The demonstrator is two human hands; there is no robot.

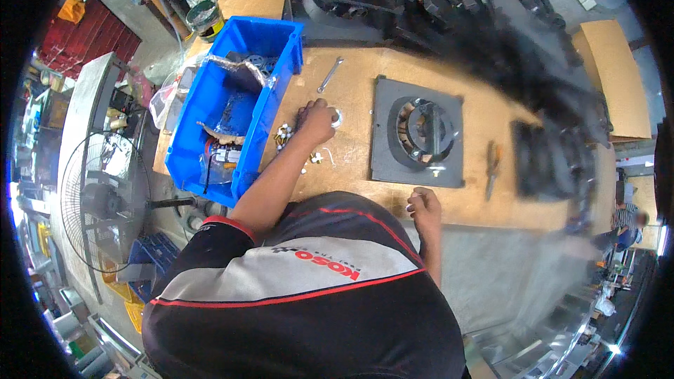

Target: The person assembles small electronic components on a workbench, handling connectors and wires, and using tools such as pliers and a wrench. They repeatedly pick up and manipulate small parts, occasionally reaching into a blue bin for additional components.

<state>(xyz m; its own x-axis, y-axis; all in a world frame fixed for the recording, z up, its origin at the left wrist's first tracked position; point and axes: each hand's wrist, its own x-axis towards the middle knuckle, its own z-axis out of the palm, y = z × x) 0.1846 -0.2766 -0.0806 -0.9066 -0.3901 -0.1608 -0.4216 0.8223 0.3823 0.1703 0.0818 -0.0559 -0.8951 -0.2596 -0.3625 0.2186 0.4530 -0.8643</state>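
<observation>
Two hands (317, 123); one wrench (330, 76); one square panel (420, 130); one orange-handled tool (495, 165); one tabletop bin (264, 125); one fan (100, 200).

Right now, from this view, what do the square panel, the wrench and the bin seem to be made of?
Panel: probably plastic, matt black, from its moulded-looking ring; painted metal remains possible.
Wrench: likely steel, polished or plated, since it looks silvery.
Bin: likely plastic, smooth, judging by its even, saturated blue.

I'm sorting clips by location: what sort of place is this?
Probably a workshop or small assembly area: there's a wooden-topped workbench with a metal wrench, a blue parts bin and piled black parts.
</observation>
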